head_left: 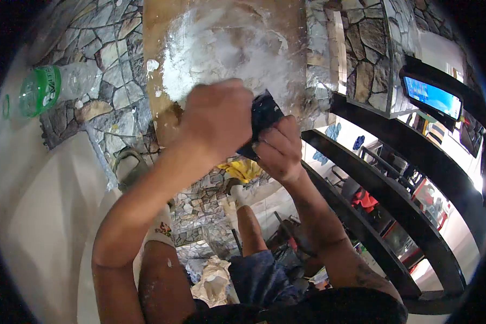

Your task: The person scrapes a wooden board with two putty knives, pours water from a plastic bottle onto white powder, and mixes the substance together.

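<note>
My right hand (279,148) grips a flat black piece (264,112) by its lower edge, fingers curled over it. Close on its other side is my left hand (217,120), a fist smeared by motion; I cannot tell what it holds, if anything. Both hands are over the near edge of a brown wooden board (155,48). White powder or paste (229,48) is spread thickly across the board, with a small white lump at its left side.
A clear plastic bottle with a green label (47,89) lies at left on the stone-patterned surface (113,56). Black rails (362,208) curve along the right, below a lit screen (432,97). Near my feet are a yellow cloth (244,169) and, closer, a crumpled whitish bag (213,281).
</note>
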A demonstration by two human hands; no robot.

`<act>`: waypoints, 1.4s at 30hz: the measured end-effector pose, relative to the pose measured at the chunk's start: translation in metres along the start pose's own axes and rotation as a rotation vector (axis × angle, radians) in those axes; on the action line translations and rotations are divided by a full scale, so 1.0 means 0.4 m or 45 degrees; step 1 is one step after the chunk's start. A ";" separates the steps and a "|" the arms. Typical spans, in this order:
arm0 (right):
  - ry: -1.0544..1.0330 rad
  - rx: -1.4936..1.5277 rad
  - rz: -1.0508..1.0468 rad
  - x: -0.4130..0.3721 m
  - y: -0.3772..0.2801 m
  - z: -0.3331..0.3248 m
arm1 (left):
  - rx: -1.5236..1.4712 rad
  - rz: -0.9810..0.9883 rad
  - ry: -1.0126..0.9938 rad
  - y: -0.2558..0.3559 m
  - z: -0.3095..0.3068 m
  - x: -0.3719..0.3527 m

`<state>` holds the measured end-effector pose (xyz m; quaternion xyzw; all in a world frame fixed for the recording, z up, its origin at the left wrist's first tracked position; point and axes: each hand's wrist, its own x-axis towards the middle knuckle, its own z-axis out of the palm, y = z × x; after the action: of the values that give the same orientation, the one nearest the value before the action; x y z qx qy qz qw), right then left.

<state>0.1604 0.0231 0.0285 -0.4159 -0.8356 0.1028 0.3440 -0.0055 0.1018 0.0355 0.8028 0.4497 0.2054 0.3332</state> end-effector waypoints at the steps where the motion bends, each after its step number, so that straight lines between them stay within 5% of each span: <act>1: 0.015 0.008 0.007 -0.007 -0.003 -0.009 | 0.008 0.007 0.040 -0.029 -0.001 0.015; 5: -0.011 -0.060 0.242 -0.041 -0.030 -0.077 | 0.076 -0.043 0.124 -0.094 -0.024 0.006; 7: 0.086 -0.049 0.490 -0.046 -0.017 -0.111 | -0.152 -0.297 0.174 -0.073 -0.052 -0.024; 10: 0.168 0.176 1.473 -0.090 -0.026 -0.159 | -0.323 -0.776 0.079 -0.017 -0.086 -0.091; 11: 0.294 0.423 1.664 -0.103 -0.029 -0.171 | -0.261 -0.598 0.130 -0.006 -0.073 -0.127; 16: -0.287 0.099 1.132 -0.087 -0.057 -0.197 | 0.011 0.347 0.198 -0.018 -0.023 -0.221; 22: -0.766 0.165 0.908 0.011 -0.113 -0.258 | 0.205 0.492 0.175 -0.010 -0.013 -0.224; 31: -0.975 0.079 0.873 0.052 -0.058 -0.182 | 0.159 0.626 0.182 -0.014 -0.007 -0.239; 37: -0.735 -0.033 0.795 -0.047 0.088 -0.075 | 0.070 0.522 0.070 0.020 -0.034 -0.258; 38: -0.621 -0.169 0.591 -0.107 0.119 -0.072 | -0.045 0.369 0.074 -0.004 -0.031 -0.271; 41: -0.834 -0.128 1.076 -0.135 0.135 -0.087 | -0.135 -0.675 -0.018 -0.054 -0.098 -0.299; 42: -0.785 -0.082 1.156 -0.114 0.119 -0.088 | -0.172 -0.837 0.003 -0.090 -0.125 -0.309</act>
<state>0.2323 0.0146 0.0104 -0.6955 -0.6369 0.3324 -0.0084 -0.1211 0.0266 0.0405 0.5907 0.6703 0.1171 0.4336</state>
